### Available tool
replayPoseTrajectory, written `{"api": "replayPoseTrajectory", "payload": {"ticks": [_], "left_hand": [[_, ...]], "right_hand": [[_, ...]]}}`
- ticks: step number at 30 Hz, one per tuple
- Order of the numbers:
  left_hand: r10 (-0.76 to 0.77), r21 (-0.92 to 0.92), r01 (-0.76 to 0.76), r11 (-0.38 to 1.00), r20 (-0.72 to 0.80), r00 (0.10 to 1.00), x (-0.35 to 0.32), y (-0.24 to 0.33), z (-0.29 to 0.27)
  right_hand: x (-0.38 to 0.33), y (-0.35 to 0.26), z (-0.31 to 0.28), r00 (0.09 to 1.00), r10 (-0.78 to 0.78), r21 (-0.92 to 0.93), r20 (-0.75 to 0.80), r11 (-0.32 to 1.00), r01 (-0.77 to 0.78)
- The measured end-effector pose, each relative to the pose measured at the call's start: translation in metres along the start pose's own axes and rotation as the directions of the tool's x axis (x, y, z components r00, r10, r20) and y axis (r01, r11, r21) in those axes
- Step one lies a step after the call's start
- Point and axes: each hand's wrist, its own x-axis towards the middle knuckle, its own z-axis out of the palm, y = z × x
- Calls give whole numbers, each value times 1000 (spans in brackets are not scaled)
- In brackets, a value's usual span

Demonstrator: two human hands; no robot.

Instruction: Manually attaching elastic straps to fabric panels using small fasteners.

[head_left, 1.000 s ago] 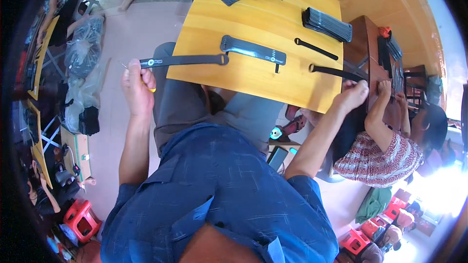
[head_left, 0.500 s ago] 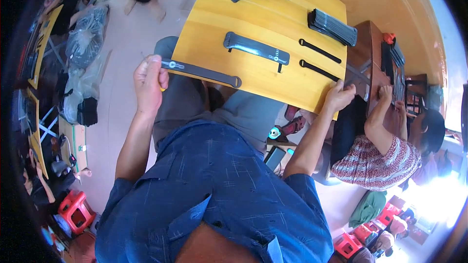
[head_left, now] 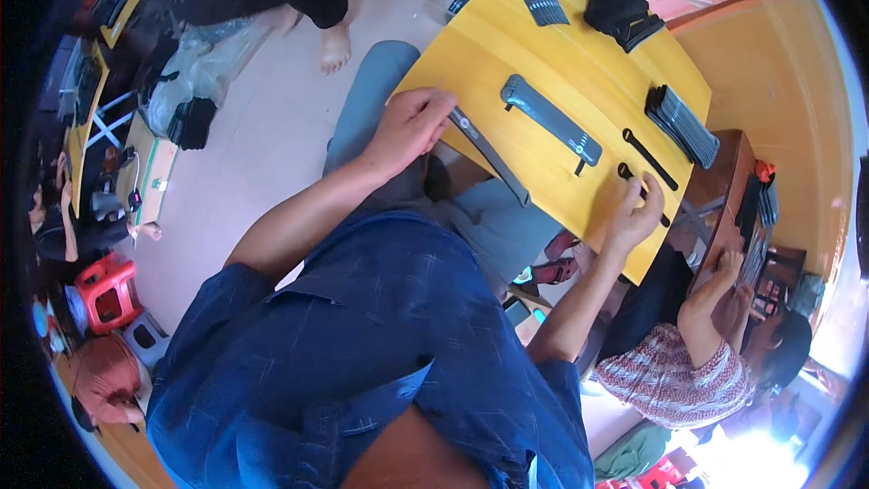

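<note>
Strap (head_left: 490, 158), flat and black (narrow, straight-edged), pinched by left hand (head_left: 410, 134); right hand (head_left: 636, 214) curled, grip unclear.

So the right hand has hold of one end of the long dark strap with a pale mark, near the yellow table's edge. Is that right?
Not quite: the left hand, not the right hand, has hold of one end of that long dark strap, near the yellow table's edge, as the head view shows.

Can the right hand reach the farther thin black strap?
Likely yes: the right hand is at the nearer thin strap, and the farther thin black strap lies uncovered just beyond it.
</note>
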Motion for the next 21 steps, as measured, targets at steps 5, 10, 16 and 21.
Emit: {"api": "replayPoseTrajectory", "payload": {"ticks": [5,10,16,21], "left_hand": [[-55,-69,57,996,35,998,5,-9,9],[-81,-99,84,992,30,996,7,-16,9],[-137,-155,138,978,18,990,7,-22,0],[-163,-85,166,982,44,986,13,-27,-11]], "right_hand": [[-26,-127,16,898,-181,447,400,895,-18],[-46,-181,42,818,-263,474,511,881,-12],[-51,-186,58,812,-332,479,480,875,74],[-51,-185,70,808,-373,454,457,879,148]]}}
